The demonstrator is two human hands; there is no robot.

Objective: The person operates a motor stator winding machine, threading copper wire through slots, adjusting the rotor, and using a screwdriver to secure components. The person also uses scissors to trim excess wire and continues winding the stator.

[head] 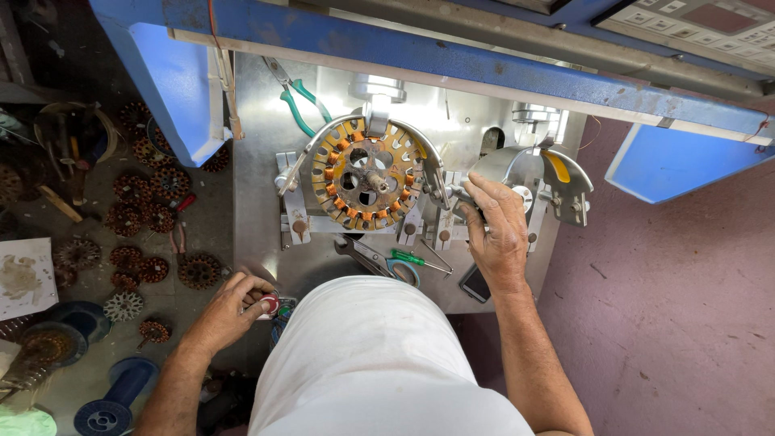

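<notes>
While the right hand (494,230) grips the metal bracket (525,173), the left hand (230,307) presses a red button (270,303).

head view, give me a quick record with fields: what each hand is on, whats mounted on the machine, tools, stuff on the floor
left hand: left hand on a red button at the plate's front edge
right hand: right hand gripping the metal fixture
mounted: stator, round, with copper windings, clamped on the steel plate
tools: green-handled pliers behind the stator; green screwdriver in front
floor: wound stators in a heap, blue spools
</notes>
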